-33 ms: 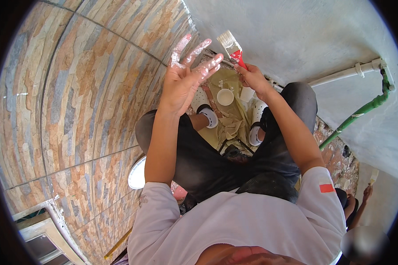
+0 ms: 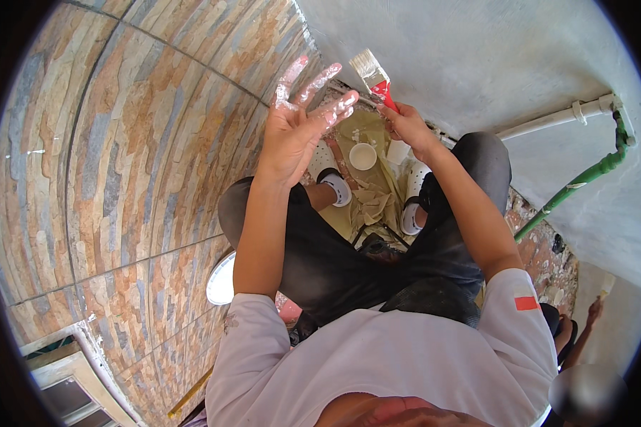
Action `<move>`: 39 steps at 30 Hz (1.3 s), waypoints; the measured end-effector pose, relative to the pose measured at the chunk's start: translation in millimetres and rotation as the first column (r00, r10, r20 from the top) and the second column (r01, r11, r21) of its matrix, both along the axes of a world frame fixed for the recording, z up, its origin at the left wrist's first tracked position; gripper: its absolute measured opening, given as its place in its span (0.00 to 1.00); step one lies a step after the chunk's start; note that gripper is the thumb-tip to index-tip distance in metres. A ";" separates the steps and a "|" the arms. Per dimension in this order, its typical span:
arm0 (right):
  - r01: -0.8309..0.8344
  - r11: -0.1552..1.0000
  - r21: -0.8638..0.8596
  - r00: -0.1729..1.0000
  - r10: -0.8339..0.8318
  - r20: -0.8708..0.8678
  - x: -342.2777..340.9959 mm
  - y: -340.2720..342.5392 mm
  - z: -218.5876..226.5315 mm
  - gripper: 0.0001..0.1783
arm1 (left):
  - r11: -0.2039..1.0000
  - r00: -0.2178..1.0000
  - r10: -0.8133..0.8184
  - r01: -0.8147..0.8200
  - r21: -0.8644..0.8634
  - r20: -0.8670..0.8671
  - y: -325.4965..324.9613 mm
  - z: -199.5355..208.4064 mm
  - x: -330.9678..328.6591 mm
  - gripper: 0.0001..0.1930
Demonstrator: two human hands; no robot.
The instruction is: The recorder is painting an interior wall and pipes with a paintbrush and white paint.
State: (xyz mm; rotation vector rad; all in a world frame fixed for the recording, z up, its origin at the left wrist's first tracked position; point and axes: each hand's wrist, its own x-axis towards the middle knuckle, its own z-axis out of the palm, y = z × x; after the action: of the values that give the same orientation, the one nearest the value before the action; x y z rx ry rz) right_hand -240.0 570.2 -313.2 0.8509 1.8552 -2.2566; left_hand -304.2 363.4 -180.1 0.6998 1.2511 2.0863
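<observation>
My left hand [image 2: 297,132] is raised in front of the tiled wall, its fingers spread and smeared with white paint; it holds nothing. My right hand [image 2: 412,131] grips a paintbrush [image 2: 379,87] by its red handle. The brush points up and to the left, its pale bristles and metal band coated with white paint, near the grey wall [image 2: 470,64]. Below the hands, between my feet, a round white tub [image 2: 362,156] rests on crumpled yellowish sheeting [image 2: 369,203]. Beside it is a white container [image 2: 397,151], partly hidden by my right hand.
A stone-patterned tiled wall [image 2: 142,156] rises at left. Along the grey wall at right run a white pipe [image 2: 548,122] and a green pipe [image 2: 573,186]. A white round lid or bucket [image 2: 221,279] is by my left elbow. Another person's hand [image 2: 594,311] holds a brush at lower right.
The other person's hand and brush at lower right have shifted slightly to the right. My own hands and the paintbrush stay nearly where they were.
</observation>
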 end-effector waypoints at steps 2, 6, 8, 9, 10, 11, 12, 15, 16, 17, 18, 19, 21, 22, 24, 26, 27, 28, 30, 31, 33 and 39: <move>-0.013 0.999 0.031 1.000 0.012 0.011 0.2 -0.4 2.4 0.14 | 1.000 1.000 0.002 -0.002 0.008 0.020 -1.1 -2.6 -1.7 0.38; -0.011 1.000 0.024 1.000 0.011 0.004 1.3 -2.0 4.5 0.14 | 1.000 0.997 0.015 -0.016 0.009 0.069 0.2 -1.1 -1.8 0.39; -0.013 0.999 0.040 1.000 0.013 -0.002 1.7 -2.3 4.5 0.13 | 0.998 0.997 -0.007 0.003 0.060 0.071 -0.3 -3.4 -1.3 0.39; -0.013 0.999 0.040 1.000 0.013 -0.003 1.3 -2.8 4.5 0.13 | 0.994 0.997 -0.029 0.021 0.111 0.073 -0.4 -4.1 -1.0 0.38; -0.014 0.999 0.046 1.000 0.014 -0.003 1.2 -3.1 4.2 0.13 | 0.994 0.997 -0.031 0.022 0.111 0.073 1.0 -3.7 -0.1 0.38; -0.014 0.999 0.052 1.000 0.015 -0.003 1.3 -3.1 3.8 0.13 | 0.995 0.997 -0.021 0.014 0.095 0.070 2.9 -2.6 1.0 0.38; -0.013 0.999 0.052 1.000 0.013 -0.003 1.3 -2.5 2.6 0.13 | 0.997 0.998 -0.011 0.006 0.079 0.066 4.0 -2.1 1.7 0.38; -0.020 0.999 0.043 1.000 0.020 -0.004 1.3 -0.8 0.8 0.13 | 1.000 0.997 -0.021 0.021 0.007 0.074 3.2 -1.2 1.2 0.39; -0.023 0.998 0.052 1.000 0.023 -0.003 1.3 -1.7 1.5 0.13 | 1.000 0.997 -0.021 0.020 0.008 0.073 2.5 -2.2 0.4 0.39; -0.025 0.998 0.062 1.000 0.025 -0.003 1.1 -2.3 2.1 0.12 | 1.000 0.998 0.005 -0.005 -0.006 0.055 1.9 -4.5 -0.9 0.40; -0.025 0.998 0.062 1.000 0.025 -0.004 0.8 -2.6 2.4 0.12 | 0.999 0.999 0.032 -0.031 -0.019 0.036 1.4 -5.8 -2.1 0.42; -0.024 0.998 0.061 1.000 0.025 -0.006 1.0 -2.6 2.0 0.12 | 0.999 0.999 0.032 -0.031 -0.019 0.036 1.2 -6.0 -2.9 0.42; -0.024 0.998 0.060 1.000 0.024 -0.008 1.2 -2.2 1.2 0.12 | 0.997 0.990 0.073 -0.069 -0.035 0.118 0.5 -6.4 -3.9 0.42; -0.023 0.998 0.060 1.000 0.024 -0.006 1.1 -1.2 0.9 0.12 | 0.997 0.990 0.074 -0.070 -0.035 0.117 0.3 -6.7 -3.5 0.42; -0.024 0.998 0.060 1.000 0.024 -0.005 0.9 -1.1 -0.1 0.12 | 0.991 0.985 0.135 -0.132 -0.034 0.108 -0.1 -7.2 -1.8 0.40; -0.012 0.997 0.070 1.000 0.013 -0.011 1.3 -2.1 0.3 0.13 | 0.990 0.986 0.139 -0.136 -0.041 0.092 -0.6 -4.2 0.1 0.40; -0.012 0.997 0.070 1.000 0.013 -0.010 1.9 -2.1 0.6 0.13 | 0.989 0.987 0.143 -0.140 -0.048 0.077 -0.5 -3.3 0.5 0.40; -0.021 0.997 0.075 1.000 0.021 -0.003 2.4 -3.2 3.8 0.13 | 0.989 0.987 0.145 -0.141 -0.048 0.076 -1.0 -3.6 0.6 0.40; -0.032 0.996 0.080 0.999 0.032 0.005 1.7 -4.7 5.5 0.13 | 0.986 0.982 0.163 -0.161 -0.032 0.090 -2.2 -6.0 0.2 0.39; -0.033 0.996 0.084 0.999 0.032 0.007 1.7 -4.1 4.5 0.13 | 0.987 0.983 0.163 -0.161 -0.031 0.090 -2.8 -8.9 -0.8 0.39; -0.033 0.996 0.088 0.999 0.033 0.009 1.5 -3.1 1.8 0.13 | 0.988 0.981 0.153 -0.153 -0.011 0.115 -4.6 -14.4 -3.0 0.36; -0.043 0.995 0.086 0.999 0.043 0.008 1.3 -2.5 -1.8 0.13 | 0.984 0.973 0.179 -0.176 -0.036 0.145 0.6 -11.8 -0.8 0.38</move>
State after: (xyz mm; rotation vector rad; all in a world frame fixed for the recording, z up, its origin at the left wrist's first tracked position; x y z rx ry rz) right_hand -238.7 567.7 -314.9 0.8206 1.9615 -2.1607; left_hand -305.0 364.0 -191.9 0.4273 1.2920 2.2193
